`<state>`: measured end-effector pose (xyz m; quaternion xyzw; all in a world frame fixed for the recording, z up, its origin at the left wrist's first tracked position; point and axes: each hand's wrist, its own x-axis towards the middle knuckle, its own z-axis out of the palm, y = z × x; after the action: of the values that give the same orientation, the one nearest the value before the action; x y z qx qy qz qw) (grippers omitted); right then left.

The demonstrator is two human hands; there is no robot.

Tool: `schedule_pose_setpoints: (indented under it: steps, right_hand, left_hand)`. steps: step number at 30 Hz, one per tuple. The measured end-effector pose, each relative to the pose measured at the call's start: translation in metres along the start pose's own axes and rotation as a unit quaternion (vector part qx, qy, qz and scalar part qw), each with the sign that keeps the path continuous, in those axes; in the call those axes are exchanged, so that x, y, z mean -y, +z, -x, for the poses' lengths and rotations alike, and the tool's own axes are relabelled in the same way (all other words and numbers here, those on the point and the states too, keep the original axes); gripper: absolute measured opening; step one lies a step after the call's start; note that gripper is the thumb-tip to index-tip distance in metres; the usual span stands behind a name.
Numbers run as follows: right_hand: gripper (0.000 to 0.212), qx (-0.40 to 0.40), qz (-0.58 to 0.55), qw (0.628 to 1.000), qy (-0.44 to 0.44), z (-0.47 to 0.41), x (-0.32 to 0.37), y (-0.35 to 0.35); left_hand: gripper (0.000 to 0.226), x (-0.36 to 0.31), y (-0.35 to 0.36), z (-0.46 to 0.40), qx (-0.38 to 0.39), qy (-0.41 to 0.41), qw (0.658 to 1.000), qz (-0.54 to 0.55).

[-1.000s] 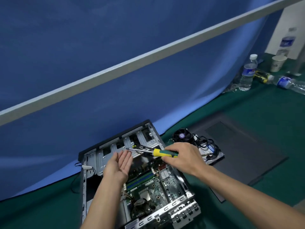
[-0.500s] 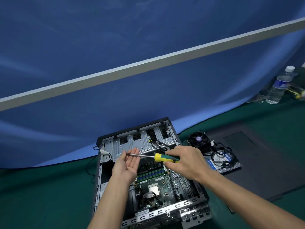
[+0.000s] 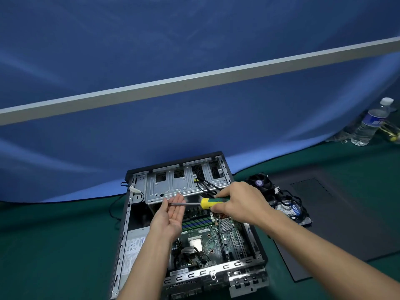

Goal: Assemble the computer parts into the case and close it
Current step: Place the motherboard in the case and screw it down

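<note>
An open computer case [image 3: 124,234] lies flat on the green table, its motherboard [image 3: 216,241] and silver drive cage [image 3: 173,187] exposed. My right hand [image 3: 240,202] grips the yellow-and-green handle of a screwdriver [image 3: 194,203] above the case, shaft pointing left. My left hand [image 3: 171,215] is held palm up with straight fingers, and the screwdriver's tip lies across them. Right of the case lie a CPU cooler fan [image 3: 259,182], a hard drive [image 3: 294,210] tangled in black cables, and the dark side panel [image 3: 337,224].
A blue cloth backdrop with a grey bar [image 3: 194,83] rises just behind the case. A water bottle [image 3: 370,124] stands at the far right, with a yellow item beside it. A cable with a white plug [image 3: 135,190] hangs off the case's left side.
The view has swung left and down, so the case sits more central and nearer. Both hands keep the same pose, screwdriver tip still across my left fingers.
</note>
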<state>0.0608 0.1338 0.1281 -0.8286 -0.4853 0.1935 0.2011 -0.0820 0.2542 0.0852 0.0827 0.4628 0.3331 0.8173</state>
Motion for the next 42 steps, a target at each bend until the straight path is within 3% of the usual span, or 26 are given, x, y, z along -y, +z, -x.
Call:
schedule_pose_setpoints:
  steps: [9, 13, 16, 19, 21, 26, 32, 38, 42]
  right_hand:
    - [0.026, 0.067, -0.014, 0.997, 0.046, -0.014, 0.025, 0.009]
    - [0.012, 0.101, -0.126, 0.984, 0.072, -0.033, 0.036, 0.006]
    - [0.019, 0.066, -0.181, 0.979, 0.06, -0.043, 0.042, 0.005]
    - [0.02, -0.016, -0.167, 0.985, 0.046, -0.047, 0.048, 0.011]
    - [0.019, -0.028, -0.139, 0.989, 0.039, -0.048, 0.049, 0.015]
    - [0.015, 0.002, -0.036, 0.999, 0.035, -0.052, 0.043, 0.024]
    - [0.013, 0.026, 0.019, 0.998, 0.046, -0.063, 0.025, 0.031]
    - [0.013, 0.036, 0.028, 0.996, 0.077, -0.069, -0.003, 0.03]
    - [0.016, 0.025, 0.021, 0.994, 0.108, -0.072, -0.013, 0.03]
  left_hand:
    - [0.03, 0.0, -0.013, -0.013, -0.035, -0.005, 0.997, 0.065]
    - [0.031, -0.013, -0.015, -0.024, -0.041, -0.015, 0.996, 0.077]
    - [0.028, -0.015, -0.014, -0.031, -0.078, -0.007, 0.995, 0.065]
    - [0.03, -0.003, -0.013, -0.044, -0.124, -0.009, 0.99, 0.059]
    - [0.033, 0.007, -0.012, -0.054, -0.128, -0.045, 0.988, 0.079]
    - [0.032, 0.027, -0.019, -0.079, -0.124, -0.111, 0.981, 0.097]
    - [0.035, 0.059, -0.02, -0.097, -0.134, -0.145, 0.98, 0.026]
    - [0.026, 0.073, -0.02, -0.108, -0.104, -0.189, 0.975, -0.06]
    - [0.034, 0.081, -0.018, -0.113, -0.086, -0.219, 0.968, -0.088]
